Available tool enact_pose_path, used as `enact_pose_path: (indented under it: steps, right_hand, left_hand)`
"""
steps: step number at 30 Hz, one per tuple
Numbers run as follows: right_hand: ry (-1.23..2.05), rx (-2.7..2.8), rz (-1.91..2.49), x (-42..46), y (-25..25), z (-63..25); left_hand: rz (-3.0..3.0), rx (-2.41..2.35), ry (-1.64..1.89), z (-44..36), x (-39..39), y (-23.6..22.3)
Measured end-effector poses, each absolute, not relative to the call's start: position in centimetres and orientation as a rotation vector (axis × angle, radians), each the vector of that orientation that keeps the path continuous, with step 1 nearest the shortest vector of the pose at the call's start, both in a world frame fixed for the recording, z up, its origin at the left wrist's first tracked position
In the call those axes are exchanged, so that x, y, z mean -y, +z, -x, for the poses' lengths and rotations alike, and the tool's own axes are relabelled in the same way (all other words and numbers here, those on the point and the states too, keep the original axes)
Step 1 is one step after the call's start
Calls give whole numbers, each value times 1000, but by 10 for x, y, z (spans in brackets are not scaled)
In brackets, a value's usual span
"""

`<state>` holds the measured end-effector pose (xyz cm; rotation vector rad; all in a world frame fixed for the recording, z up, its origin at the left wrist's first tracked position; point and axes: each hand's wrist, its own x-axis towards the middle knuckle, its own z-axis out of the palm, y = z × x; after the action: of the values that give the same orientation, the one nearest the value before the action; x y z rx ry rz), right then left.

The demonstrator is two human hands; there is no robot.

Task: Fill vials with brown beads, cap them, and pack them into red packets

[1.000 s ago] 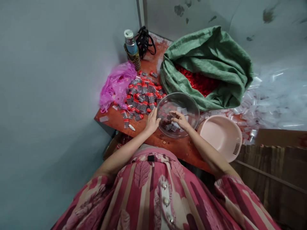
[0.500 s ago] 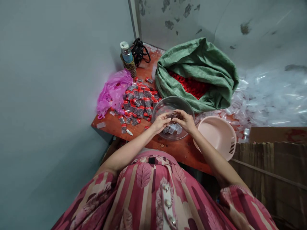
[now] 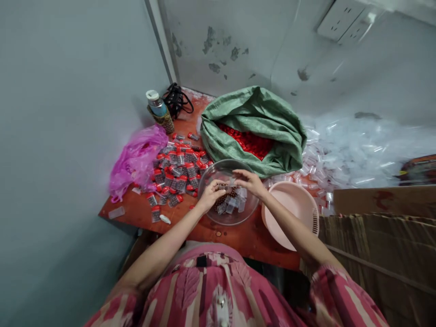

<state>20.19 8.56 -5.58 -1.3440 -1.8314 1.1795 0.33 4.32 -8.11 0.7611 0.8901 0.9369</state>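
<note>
My left hand (image 3: 210, 197) is closed in a pinch over a clear round bowl (image 3: 207, 214); what lies between its fingertips is too small to make out. Close beside it, the fingers of my right hand (image 3: 251, 182) grip a small clear plastic container (image 3: 232, 181) above the same bowl. Inside the bowl are small dark brown beads and several clear plastic containers (image 3: 231, 204). To the left is a pile of filled clear containers with red caps (image 3: 180, 170).
A green sack (image 3: 286, 122) holding red caps (image 3: 248, 141) stands behind the bowl. At right are a pink basin (image 3: 289, 204), a heap of clear containers (image 3: 354, 141) and cardboard (image 3: 374, 240). A pink plastic bag (image 3: 136, 156) and a bottle (image 3: 157, 105) stand left on the red table (image 3: 238, 236).
The view has tilted up and turned right, so the table appears lower and farther left. My hands have moved slightly apart, and a clear container now shows at my right fingertips.
</note>
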Motion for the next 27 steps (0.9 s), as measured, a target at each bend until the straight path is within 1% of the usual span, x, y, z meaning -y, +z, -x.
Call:
enact_pose_path:
  steps: [1, 3, 6, 12, 17, 19, 22, 27]
  right_hand:
    - [1110, 1770, 1435, -101, -62, -212]
    - [838, 1707, 1696, -137, -76, -234]
    - [671, 1685, 1831, -192, -96, -259]
    - [595, 1749, 1927, -272, -138, -258]
    - [680, 1850, 1917, -299, -161, -249]
    - [660, 1895, 1897, -299, -160, -253]
    - [558, 1867, 1922, -288, -145, -265]
    - [500, 1802, 1801, -220, -99, -273]
  left_hand:
    - [-766, -885, 942, -4, -45, -82]
    - [-757, -868, 939, -7, -49, -84]
    - [-712, -883, 950, -10, -53, -83]
    - [-502, -883, 935, -6, -61, -76]
    - [-428, -877, 982, 3, -72, -69]
    - [-403, -852, 988, 5, -77, -68]
    - [-363, -821, 982, 6, -83, -66]
    - [-416, -789, 951, 0, -84, -58]
